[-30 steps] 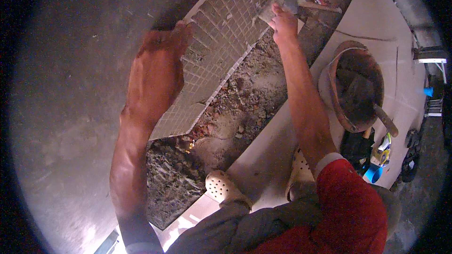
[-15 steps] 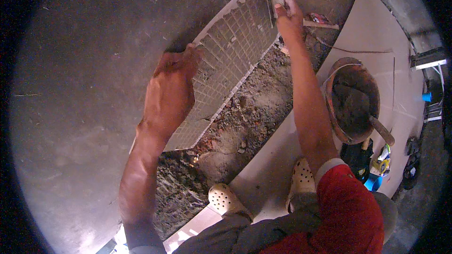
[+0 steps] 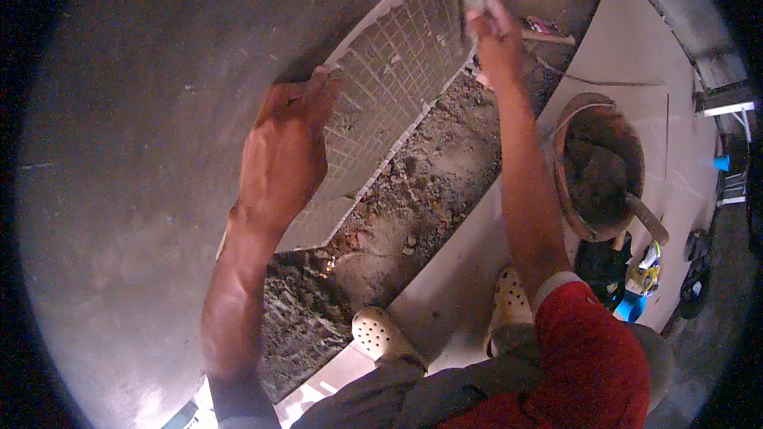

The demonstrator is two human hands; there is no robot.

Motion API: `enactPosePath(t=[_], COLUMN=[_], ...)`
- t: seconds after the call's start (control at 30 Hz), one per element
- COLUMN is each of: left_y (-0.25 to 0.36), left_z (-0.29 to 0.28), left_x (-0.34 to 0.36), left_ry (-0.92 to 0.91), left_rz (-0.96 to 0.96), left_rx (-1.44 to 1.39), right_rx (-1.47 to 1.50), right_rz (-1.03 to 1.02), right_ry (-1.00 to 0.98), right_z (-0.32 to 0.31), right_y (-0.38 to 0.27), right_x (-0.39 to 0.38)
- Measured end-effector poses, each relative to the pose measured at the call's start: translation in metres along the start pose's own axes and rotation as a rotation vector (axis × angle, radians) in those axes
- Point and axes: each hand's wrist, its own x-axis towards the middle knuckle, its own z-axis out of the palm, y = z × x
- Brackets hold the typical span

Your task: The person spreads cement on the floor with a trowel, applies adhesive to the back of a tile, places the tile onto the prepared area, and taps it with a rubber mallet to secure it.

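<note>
Across the left half of the view, the grey cement surface (image 3: pixel 143 135) spread widest, with the pale floor (image 3: pixel 457 262) on the other side, toward four o'clock (twelve being the top of the view). Between them ran a strip of rough dirt (image 3: pixel 429 179), slanting from seven up to one o'clock. Over the edge of that strip stood the tile (image 3: pixel 397 71), tilted, its ridged, grey-smeared back in sight. Its long axis ran much the same way as the dirt, from seven to one o'clock. The bucket (image 3: pixel 566 199) sat on the floor, well apart from the tile, with a tool handle (image 3: pixel 648 219) poking out toward five o'clock.

The left hand (image 3: pixel 284 147) was the nearer to the tile's middle, which lay at about two o'clock from its knuckles. Its fingers were bent closed over the long edge at the tile's ten o'clock side, so it had hold of the tile there; the thumb was hidden.

The right hand (image 3: pixel 497 30) was just beside the tile's one o'clock end, with the bulk of the tile at eight o'clock from it and the bucket at five. Its fingers were mostly closed around a small grey piece (image 3: pixel 474 0), too blurred to name. Whether that piece touched the tile's end could not be told.
</note>
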Motion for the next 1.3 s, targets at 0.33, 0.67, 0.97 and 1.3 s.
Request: enactPosePath(t=[0.33, 0.67, 0.97, 1.3], left_y=[-0.003, -0.007, -0.005, -0.004], left_z=[0.002, 0.006, 0.004, 0.002], left_x=[-0.003, -0.003, -0.002, 0.0], left_ry=[0.092, 0.096, 0.061, 0.052], left_rz=[0.062, 0.038, 0.039, 0.041], left_rx=[-0.02, -0.041, -0.023, 0.041], right_rx=[-0.116, -0.009, 0.172, -0.043], right_rz=[-0.218, -0.278, 0.169, -0.323], right_ry=[-0.047, -0.418, 0.062, -0.232], right_z=[0.039, 0.037, 0.026, 0.058], right_y=[-0.02, -0.07, 0.055, -0.081], right_x=[-0.052, -0.191, -0.049, -0.233])
